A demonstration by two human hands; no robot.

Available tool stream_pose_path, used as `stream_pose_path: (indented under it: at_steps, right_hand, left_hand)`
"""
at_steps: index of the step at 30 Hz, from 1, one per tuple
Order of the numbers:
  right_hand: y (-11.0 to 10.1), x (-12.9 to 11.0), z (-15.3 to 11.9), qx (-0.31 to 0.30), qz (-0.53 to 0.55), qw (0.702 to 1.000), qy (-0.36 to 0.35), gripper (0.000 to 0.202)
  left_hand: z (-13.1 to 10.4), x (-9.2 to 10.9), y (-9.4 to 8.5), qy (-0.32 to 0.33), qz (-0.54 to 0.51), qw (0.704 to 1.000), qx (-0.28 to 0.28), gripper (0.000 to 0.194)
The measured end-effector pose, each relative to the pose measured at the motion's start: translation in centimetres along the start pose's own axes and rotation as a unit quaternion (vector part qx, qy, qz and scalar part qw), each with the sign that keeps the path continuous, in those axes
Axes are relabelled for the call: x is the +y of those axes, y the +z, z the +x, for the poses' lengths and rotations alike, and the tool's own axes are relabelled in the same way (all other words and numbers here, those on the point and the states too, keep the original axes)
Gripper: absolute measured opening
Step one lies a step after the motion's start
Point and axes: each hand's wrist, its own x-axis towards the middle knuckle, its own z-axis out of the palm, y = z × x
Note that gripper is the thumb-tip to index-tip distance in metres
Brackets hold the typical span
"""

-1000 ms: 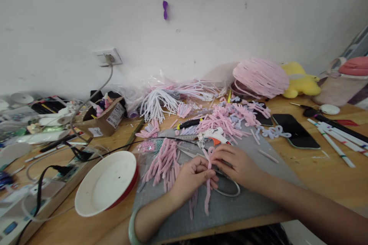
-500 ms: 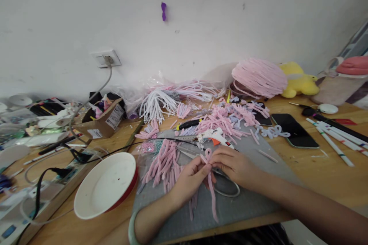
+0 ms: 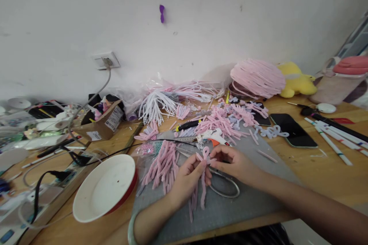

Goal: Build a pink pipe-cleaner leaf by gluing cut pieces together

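A pink pipe cleaner (image 3: 203,191) has a small loop at its top, and its tail hangs down over the grey mat (image 3: 244,206). My left hand (image 3: 192,172) pinches it just under the loop, thumb against fingers. Fingers of my right hand (image 3: 230,160) close on a short pink end at the right side of the same piece. Behind my right hand lie scissors (image 3: 234,189), of which a handle ring shows. Cut pink pipe cleaners (image 3: 163,164) lie in a pile left of my left hand. A white glue gun (image 3: 215,136) rests just beyond my hands.
At the left stand a white round dish (image 3: 105,187) and a power strip (image 3: 66,178) with cables. Pink twisted pieces (image 3: 224,120), pliers (image 3: 188,124) and white stems (image 3: 156,105) spread across the back. A phone (image 3: 294,130) and striped sticks (image 3: 330,141) lie at the right.
The hanging tail of the pipe cleaner has swung left and reaches less far down. A short end now sticks out to the right, between my right fingers. The view has shifted slightly.
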Motion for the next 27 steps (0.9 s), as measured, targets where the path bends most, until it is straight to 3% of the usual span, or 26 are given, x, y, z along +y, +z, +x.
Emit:
stream_pose_path:
  at_steps: [6,21,27]
  right_hand:
    - [-0.07,-0.26,0.10,-0.041,0.104,0.992,0.060,0.025]
    - [0.13,-0.54,0.02,-0.033,0.086,0.993,0.080,0.024]
    - [0.11,-0.03,0.04,-0.017,0.066,0.996,0.052,0.023]
  left_hand:
    - [-0.05,-0.47,-0.04,-0.021,-0.029,0.999,-0.027,0.033]
    - [-0.05,-0.62,0.03,-0.036,-0.065,0.997,-0.038,0.031]
    - [-0.04,-0.67,-0.05,-0.052,-0.088,0.994,-0.023,0.031]
